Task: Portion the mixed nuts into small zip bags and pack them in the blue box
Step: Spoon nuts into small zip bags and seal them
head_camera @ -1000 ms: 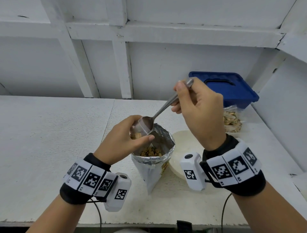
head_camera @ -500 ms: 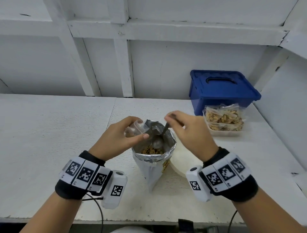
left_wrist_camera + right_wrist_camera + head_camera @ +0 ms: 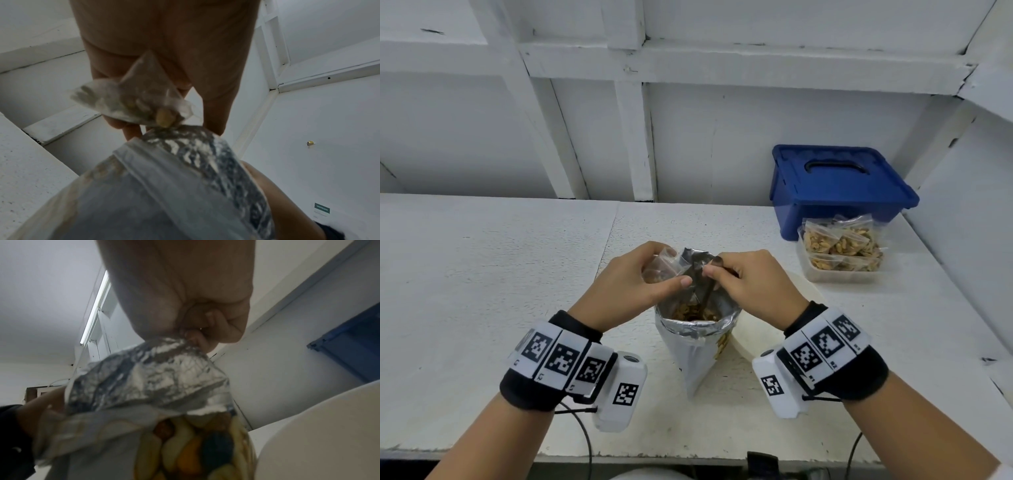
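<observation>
An open foil pouch of mixed nuts (image 3: 697, 337) stands on the white table, its rim rolled down. My left hand (image 3: 635, 284) holds a small clear zip bag (image 3: 659, 265) with a few nuts in it, just left of the pouch mouth; the same zip bag (image 3: 135, 100) shows under my fingers in the left wrist view. My right hand (image 3: 743, 284) grips a metal spoon (image 3: 705, 291) whose bowl dips down into the pouch among the nuts. The foil pouch (image 3: 148, 381) fills the right wrist view. The blue box (image 3: 839, 185) sits at the back right with its lid on.
A clear tub (image 3: 840, 255) of filled zip bags stands in front of the blue box. A white round lid or plate (image 3: 767, 329) lies right of the pouch. White walls close the back and right side.
My right hand came down from above the zip bag and lowered the spoon into the pouch. The left hand kept hold of the zip bag, shifting slightly.
</observation>
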The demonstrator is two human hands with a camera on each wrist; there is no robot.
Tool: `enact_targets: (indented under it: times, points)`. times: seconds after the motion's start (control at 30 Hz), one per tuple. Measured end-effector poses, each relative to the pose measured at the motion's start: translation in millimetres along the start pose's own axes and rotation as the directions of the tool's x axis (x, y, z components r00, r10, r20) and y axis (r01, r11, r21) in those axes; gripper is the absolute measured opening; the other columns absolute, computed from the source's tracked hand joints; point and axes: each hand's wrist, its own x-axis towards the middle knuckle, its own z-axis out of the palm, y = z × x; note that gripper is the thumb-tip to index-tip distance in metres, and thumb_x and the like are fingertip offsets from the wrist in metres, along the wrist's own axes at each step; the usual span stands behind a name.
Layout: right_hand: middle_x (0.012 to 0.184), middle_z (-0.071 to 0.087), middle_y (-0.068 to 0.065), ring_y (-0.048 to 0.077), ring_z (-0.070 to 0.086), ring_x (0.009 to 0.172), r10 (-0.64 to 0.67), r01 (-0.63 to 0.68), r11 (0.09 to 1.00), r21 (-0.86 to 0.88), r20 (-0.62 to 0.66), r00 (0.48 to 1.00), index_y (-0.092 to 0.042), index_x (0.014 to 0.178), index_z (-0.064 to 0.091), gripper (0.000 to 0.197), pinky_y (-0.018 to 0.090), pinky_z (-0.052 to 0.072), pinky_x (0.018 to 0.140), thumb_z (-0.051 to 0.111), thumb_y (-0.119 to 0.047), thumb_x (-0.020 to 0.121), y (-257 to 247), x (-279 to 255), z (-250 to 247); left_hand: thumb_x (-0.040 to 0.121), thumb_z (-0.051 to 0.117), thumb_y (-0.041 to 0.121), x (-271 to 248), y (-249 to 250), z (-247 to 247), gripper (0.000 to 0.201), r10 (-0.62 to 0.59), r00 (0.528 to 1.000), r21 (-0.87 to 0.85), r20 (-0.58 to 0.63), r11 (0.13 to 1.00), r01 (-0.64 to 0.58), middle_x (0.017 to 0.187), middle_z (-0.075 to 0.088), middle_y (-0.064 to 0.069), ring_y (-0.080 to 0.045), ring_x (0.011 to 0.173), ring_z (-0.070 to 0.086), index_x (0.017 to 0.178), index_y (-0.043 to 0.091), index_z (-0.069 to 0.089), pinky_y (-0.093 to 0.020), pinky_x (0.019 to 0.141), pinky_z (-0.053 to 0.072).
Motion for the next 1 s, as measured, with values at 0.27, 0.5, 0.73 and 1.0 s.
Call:
enact_targets:
  times: [0.27, 0.5, 0.73, 1.0]
  points:
    - [0.065, 0.065, -0.005, 0.008, 0.061, 0.067, 0.113, -0.113, 0.974, 0.195, 0.01, 0.994, -0.015, 0.084, 0.07, 0.024, 0.024, 0.047, 0.068, 0.052, -0.027, 0.094, -1.9, 0.4, -5.9, 0.062, 0.061, 0.056, -0.2, 1.0, 3.0, 0.046, 0.004, 1.0, -0.036, 0.007, 0.999, -0.004, 0.085, 0.064, 0.018, 0.011, 0.077, 0.06, 0.101, 0.033, 0.053, -0.005, 0.064, 0.044]
    - [0.064, 0.065, -0.001, 0.001, 0.056, 0.051, 0.21, -0.169, 0.914, 0.369, -0.074, 0.975, -0.018, 0.079, 0.068, 0.024, 0.014, 0.044, 0.054, 0.05, -0.024, 0.094, 1.8, 2.2, -15.3, 0.061, 0.06, 0.058, -2.2, 2.9, -0.8, 0.039, -0.019, 1.0, -0.056, 0.016, 0.998, 0.02, 0.086, 0.063, 0.02, 0.013, 0.079, 0.059, 0.096, 0.042, 0.051, -0.005, 0.063, 0.043]
    - [0.061, 0.062, 0.003, 0.004, 0.053, 0.046, 0.385, -0.255, 0.782, 0.569, -0.12, 0.915, -0.013, 0.078, 0.064, 0.026, 0.018, 0.048, 0.047, 0.046, -0.019, 0.097, 8.2, 0.8, -29.2, 0.068, 0.066, 0.068, -3.1, 0.6, -6.5, 0.052, 0.001, 0.999, -0.037, 0.034, 0.999, 0.0, 0.095, 0.063, 0.019, 0.003, 0.087, 0.062, 0.107, 0.037, 0.052, -0.011, 0.066, 0.047]
    - [0.061, 0.059, 0.007, 0.006, 0.054, 0.045, 0.498, -0.233, 0.659, 0.715, -0.183, 0.848, -0.01, 0.077, 0.062, 0.026, 0.019, 0.049, 0.045, 0.046, -0.017, 0.097, 12.3, -5.4, -41.7, 0.046, 0.047, 0.088, -6.2, 1.7, -21.8, 0.082, 0.063, 0.993, 0.191, 0.104, 0.978, -0.082, 0.099, 0.053, 0.025, 0.006, 0.09, 0.052, 0.11, 0.036, 0.047, -0.015, 0.069, 0.048]
